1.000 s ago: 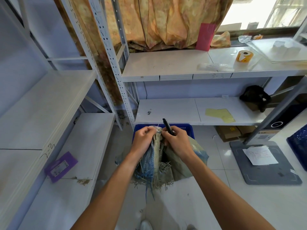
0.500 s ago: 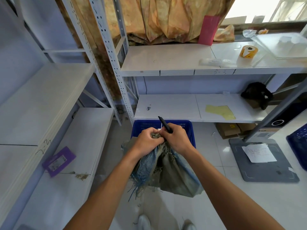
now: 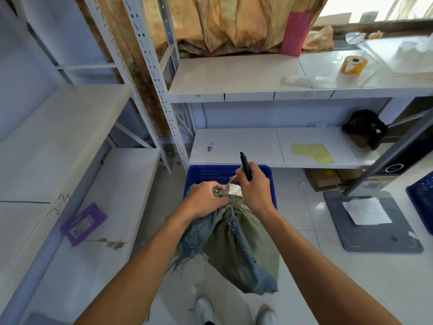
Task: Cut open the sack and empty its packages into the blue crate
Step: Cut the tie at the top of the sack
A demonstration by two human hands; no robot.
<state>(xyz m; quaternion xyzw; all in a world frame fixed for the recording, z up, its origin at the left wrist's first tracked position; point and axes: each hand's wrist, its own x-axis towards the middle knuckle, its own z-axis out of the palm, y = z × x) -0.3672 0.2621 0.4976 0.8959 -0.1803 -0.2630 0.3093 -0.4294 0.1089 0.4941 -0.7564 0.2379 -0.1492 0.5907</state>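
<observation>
Handwritten "2-2" on left shelf edge [image 3: 57,204]; faint scrawl on upper shelf edge [image 3: 309,94], not legible.

You stand on a pale tiled floor [image 3: 304,219] between white metal shelving: one unit [image 3: 58,137] along your left, another [image 3: 257,76] across the far side. Behind it hangs an orange-yellow curtain [image 3: 222,22], with a bright window [image 3: 375,5] at far right pouring daylight in. A grey mat [image 3: 375,231] lies on the floor to your right, holding a sheet of paper [image 3: 365,211].
</observation>
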